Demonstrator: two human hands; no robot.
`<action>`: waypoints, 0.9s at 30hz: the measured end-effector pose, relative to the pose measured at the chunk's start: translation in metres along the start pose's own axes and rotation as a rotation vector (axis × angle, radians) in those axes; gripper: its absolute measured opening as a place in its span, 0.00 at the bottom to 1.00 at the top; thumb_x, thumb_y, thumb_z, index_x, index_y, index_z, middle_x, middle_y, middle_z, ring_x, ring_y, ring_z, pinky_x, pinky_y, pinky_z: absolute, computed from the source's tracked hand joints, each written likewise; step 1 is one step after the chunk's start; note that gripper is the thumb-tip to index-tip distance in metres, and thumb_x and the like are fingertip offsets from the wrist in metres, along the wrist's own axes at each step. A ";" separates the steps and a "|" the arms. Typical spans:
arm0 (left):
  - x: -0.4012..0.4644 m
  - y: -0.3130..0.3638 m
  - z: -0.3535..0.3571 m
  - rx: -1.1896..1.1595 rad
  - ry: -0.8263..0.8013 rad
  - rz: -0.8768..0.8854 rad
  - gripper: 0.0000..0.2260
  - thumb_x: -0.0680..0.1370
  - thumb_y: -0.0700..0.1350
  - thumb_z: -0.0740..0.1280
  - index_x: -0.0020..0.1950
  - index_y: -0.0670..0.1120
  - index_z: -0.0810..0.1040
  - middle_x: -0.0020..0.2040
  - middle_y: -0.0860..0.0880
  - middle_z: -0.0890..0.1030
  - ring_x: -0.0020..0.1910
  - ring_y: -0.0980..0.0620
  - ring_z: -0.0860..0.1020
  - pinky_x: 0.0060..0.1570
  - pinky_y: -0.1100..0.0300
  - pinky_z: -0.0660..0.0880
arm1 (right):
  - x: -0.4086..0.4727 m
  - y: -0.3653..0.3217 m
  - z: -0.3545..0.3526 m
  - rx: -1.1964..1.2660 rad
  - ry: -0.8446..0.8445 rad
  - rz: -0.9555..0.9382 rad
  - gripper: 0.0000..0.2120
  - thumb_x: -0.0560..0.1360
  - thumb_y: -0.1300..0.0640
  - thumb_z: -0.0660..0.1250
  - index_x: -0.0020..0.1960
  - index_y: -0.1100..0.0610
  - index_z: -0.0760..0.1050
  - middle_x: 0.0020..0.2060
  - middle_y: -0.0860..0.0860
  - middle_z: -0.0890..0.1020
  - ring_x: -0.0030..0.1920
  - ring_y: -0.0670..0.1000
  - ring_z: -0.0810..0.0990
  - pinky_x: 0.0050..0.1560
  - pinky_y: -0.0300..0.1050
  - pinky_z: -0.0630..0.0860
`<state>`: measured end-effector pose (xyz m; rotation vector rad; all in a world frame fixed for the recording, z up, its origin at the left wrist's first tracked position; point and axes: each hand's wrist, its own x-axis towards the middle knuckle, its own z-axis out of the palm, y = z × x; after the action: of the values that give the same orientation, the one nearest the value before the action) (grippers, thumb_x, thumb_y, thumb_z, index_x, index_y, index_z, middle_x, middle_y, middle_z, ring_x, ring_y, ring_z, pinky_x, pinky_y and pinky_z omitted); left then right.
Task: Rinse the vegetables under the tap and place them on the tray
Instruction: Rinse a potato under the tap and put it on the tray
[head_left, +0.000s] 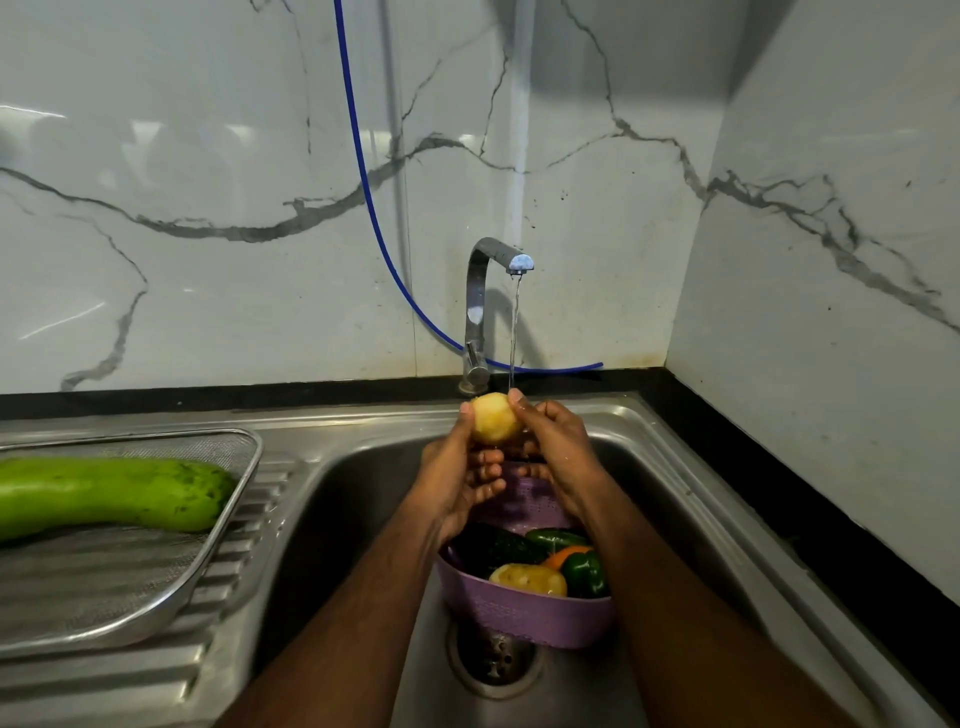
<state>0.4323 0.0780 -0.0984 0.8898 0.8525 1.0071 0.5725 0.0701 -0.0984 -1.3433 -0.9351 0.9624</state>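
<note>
Steel sink (675, 467), tap (480, 312) running: left hand (457, 478) and right hand (558, 457) cupping round yellow potato (494, 418) under stream. Long green gourd (104, 496) done, on mesh tray (156, 613) left; purple colander (524, 616) near, vegetables left.

I see two bare forearms, no sleeves, no rings or watch on my left hand (457, 478) or right hand (558, 457).

Long green gourd (111, 496) cut off by the left edge, its far end unseen. Purple colander (524, 613) partly hidden behind both forearms, so only some vegetables inside show. Lower part of the potato (494, 418) covered by the left hand (457, 475) and right hand (556, 457).
</note>
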 end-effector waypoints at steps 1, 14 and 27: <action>0.001 -0.002 0.000 0.074 0.026 0.013 0.29 0.80 0.64 0.60 0.52 0.38 0.80 0.33 0.46 0.79 0.30 0.52 0.77 0.30 0.60 0.77 | 0.001 -0.001 0.002 0.000 0.013 0.000 0.27 0.74 0.34 0.71 0.56 0.57 0.77 0.52 0.55 0.85 0.54 0.57 0.84 0.55 0.61 0.84; 0.016 -0.022 -0.006 0.640 0.247 0.234 0.19 0.74 0.58 0.72 0.41 0.41 0.83 0.35 0.44 0.84 0.34 0.49 0.82 0.34 0.56 0.80 | -0.001 -0.005 0.020 0.204 0.080 0.296 0.19 0.84 0.41 0.59 0.66 0.52 0.74 0.56 0.61 0.82 0.48 0.57 0.84 0.28 0.43 0.79; 0.017 -0.023 -0.010 0.672 0.181 0.527 0.17 0.74 0.36 0.73 0.55 0.56 0.78 0.52 0.51 0.80 0.51 0.53 0.80 0.42 0.66 0.80 | -0.008 0.000 0.020 0.078 -0.121 0.336 0.19 0.80 0.38 0.65 0.62 0.51 0.76 0.52 0.59 0.83 0.55 0.57 0.82 0.54 0.55 0.82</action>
<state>0.4354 0.0898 -0.1262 1.6731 1.1717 1.2888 0.5508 0.0696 -0.0982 -1.4134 -0.7655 1.3355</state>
